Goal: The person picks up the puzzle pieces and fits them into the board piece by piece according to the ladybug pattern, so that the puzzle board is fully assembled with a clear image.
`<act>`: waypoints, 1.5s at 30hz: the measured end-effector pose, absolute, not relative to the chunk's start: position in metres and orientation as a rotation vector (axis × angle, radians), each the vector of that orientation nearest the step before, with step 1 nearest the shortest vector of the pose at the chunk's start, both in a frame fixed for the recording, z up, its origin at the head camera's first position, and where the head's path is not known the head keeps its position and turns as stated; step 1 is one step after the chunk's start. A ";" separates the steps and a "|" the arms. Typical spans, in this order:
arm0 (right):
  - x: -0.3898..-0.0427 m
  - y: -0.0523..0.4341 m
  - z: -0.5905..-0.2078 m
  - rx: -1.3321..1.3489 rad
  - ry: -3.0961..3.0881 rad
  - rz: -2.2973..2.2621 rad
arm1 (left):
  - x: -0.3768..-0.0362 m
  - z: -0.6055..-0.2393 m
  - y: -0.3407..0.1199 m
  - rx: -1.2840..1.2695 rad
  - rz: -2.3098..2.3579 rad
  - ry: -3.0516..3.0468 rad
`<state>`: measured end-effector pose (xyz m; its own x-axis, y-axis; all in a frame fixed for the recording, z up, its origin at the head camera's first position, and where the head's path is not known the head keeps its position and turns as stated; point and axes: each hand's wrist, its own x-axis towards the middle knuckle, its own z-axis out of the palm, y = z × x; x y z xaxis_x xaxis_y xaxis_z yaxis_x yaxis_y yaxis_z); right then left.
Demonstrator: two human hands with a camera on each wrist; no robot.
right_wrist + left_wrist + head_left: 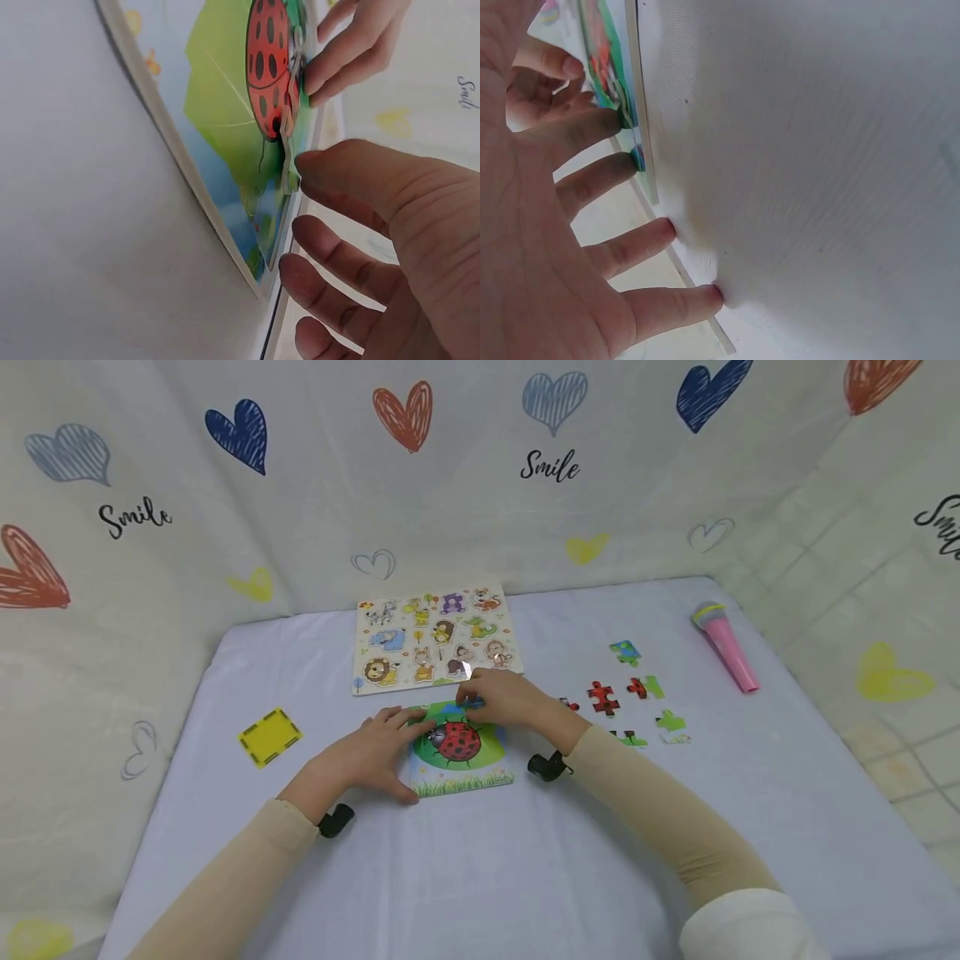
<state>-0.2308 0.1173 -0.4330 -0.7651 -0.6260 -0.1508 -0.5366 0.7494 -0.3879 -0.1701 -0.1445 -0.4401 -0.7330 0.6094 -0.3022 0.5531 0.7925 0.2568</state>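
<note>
My left hand [363, 752] lies with spread fingers along the left side of a ladybug puzzle board [480, 778]. In the left wrist view two fingertips rest at the board's edge, while the others touch the cloth beside it. The fingertips of my right hand [506, 695] pinch a small puzzle piece [472, 702] at the board's top edge. Blue shows on that piece in the head view; the fingers hide most of it. Beneath, the board's picture has a red ladybug [268, 71] on a green leaf.
Several loose puzzle pieces [603, 698] lie to the right of the board. Behind it is a larger animal puzzle board [401, 687]. A yellow rectangular piece [270, 737] sits at the left, and a pink toy microphone [731, 652] at the far right. Curtains surround the table.
</note>
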 end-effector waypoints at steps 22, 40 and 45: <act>-0.228 0.113 -0.438 -0.788 2.603 -0.650 | -0.167 -0.437 -0.142 0.882 0.211 2.611; -0.230 0.128 -0.429 -0.850 2.715 -0.513 | -0.169 -0.439 -0.142 0.862 0.218 2.603; -0.235 0.144 -0.421 -0.771 2.752 -0.447 | -0.167 -0.436 -0.142 0.869 0.222 2.603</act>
<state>-0.2347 0.1438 -0.4209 -0.8293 -0.5374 -0.1529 -0.4615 0.8131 -0.3548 -0.1674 -0.1420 -0.4362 -0.7337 0.6052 -0.3089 0.5442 0.7956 0.2664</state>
